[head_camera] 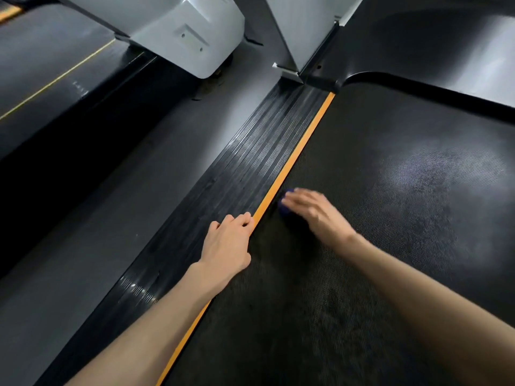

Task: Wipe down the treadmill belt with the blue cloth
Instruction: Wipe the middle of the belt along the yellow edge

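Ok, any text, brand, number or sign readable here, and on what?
None readable.
On the left deck, white marks: too small and blurred to read.
On the grey cover, a plate: no legible text.
On the belt and orange strip: no print.

A smooth grey floor runs diagonally at the left, catching soft light. Beyond it lies a neighbouring dark deck with a thin yellow line. A pale grey plastic housing stands at the top.
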Demonstrator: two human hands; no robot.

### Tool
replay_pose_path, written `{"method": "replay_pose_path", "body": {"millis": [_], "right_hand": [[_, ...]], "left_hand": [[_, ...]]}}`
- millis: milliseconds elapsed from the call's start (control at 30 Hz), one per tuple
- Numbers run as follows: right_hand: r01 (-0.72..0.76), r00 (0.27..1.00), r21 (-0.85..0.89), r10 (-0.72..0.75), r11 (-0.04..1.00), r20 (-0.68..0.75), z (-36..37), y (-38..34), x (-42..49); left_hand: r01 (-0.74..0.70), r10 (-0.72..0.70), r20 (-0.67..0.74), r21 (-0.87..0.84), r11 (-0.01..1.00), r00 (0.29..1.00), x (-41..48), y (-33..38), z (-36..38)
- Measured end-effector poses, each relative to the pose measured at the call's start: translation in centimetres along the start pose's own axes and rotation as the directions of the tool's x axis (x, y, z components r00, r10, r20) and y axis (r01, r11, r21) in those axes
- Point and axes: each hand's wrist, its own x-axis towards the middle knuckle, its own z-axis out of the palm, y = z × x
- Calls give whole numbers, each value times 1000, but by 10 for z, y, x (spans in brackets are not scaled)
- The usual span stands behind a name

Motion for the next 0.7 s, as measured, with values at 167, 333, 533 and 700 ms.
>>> {"method": "replay_pose_path", "body": {"millis": [167,333,533,700], "right_hand": [[-640,714,219,675,737,-184,-1,-12,44],[-48,998,86,45,995,38,20,-66,-22],[-459,880,21,458,888,-125,6,-1,21],[-368,910,93,379,925,-168,15,-83,-9]], "left_hand": [[6,-6,18,-13,1000,1000,0,0,0],[11,-10,8,-25,1000,1000,2,0,-3],[43,-43,0,-40,998,999,0,4,-1],[70,-72,-14,-81,994,997,-2,12,3]]}}
